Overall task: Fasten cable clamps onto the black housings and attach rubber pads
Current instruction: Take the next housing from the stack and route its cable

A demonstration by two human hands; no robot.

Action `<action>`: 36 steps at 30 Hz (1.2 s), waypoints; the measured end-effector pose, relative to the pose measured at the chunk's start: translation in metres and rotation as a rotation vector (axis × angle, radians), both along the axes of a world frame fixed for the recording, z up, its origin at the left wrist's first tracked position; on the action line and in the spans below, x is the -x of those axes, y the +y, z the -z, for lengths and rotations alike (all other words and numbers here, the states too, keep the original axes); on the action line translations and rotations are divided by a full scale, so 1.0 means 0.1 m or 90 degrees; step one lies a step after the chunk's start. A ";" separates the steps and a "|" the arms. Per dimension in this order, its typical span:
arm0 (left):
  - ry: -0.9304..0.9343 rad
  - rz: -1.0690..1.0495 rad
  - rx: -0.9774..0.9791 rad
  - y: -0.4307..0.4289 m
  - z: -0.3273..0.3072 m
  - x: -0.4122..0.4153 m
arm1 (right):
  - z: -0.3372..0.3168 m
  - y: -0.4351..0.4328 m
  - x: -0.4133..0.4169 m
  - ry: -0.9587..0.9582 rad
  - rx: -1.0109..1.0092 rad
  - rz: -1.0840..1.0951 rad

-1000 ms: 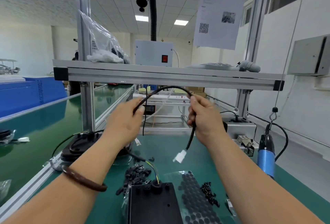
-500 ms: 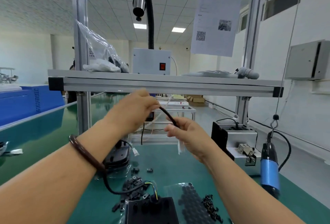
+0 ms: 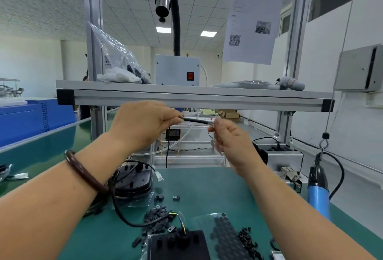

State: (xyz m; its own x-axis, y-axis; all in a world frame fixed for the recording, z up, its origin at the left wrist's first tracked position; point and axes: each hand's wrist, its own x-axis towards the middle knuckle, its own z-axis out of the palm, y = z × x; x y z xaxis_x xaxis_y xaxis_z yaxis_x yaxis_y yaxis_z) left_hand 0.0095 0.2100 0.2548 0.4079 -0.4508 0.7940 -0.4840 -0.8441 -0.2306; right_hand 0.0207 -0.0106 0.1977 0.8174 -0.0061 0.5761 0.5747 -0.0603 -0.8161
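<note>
- My left hand (image 3: pixel 145 123) and right hand (image 3: pixel 230 141) have drawn apart, the fingers of both pinching the thin black cable (image 3: pixel 194 120), now level between them.
- The flat black plastic housing (image 3: pixel 180 245) lies on the green surface (image 3: pixel 207 187) beneath.

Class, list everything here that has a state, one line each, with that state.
left hand, pinching the cable
right hand, pinching the cable
cable, held raised between both hands
housing, lying flat on the table
clamps, loose in a pile
rubber pads, lying in rows beside the housing
blue tool, hanging upright
</note>
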 end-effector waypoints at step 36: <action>0.567 0.346 0.550 -0.20 1.06 0.25 | 0.34 -0.82 -0.05 0.153 -0.928 0.014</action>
State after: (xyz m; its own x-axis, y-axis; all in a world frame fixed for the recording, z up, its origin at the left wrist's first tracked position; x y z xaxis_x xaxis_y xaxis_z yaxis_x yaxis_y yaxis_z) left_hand -0.0158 0.1903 0.1485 0.8592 -0.2143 0.4647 -0.5054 -0.2136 0.8360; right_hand 0.0253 -0.0924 0.1638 0.8825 -0.4606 -0.0955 0.4294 0.8716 -0.2364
